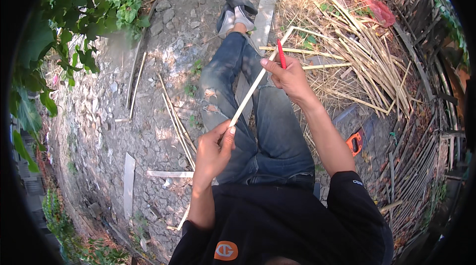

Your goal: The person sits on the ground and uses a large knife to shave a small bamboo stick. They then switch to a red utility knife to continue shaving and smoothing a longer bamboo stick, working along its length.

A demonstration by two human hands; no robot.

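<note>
I sit on the ground with my legs in torn blue jeans stretched out ahead. My left hand (214,148) pinches the near end of a long pale bamboo strip (253,89). The strip runs up and to the right across my lap. My right hand (287,77) grips the strip further along and also holds a red pencil (281,53) that points upward.
A heap of split bamboo strips (357,52) lies to the right. Loose strips (176,118) and flat slats (129,180) are scattered on the stony ground at left. An orange-handled tool (353,142) rests by my right hip. A woven bamboo fence (421,131) stands at right, leafy branches (74,12) at left.
</note>
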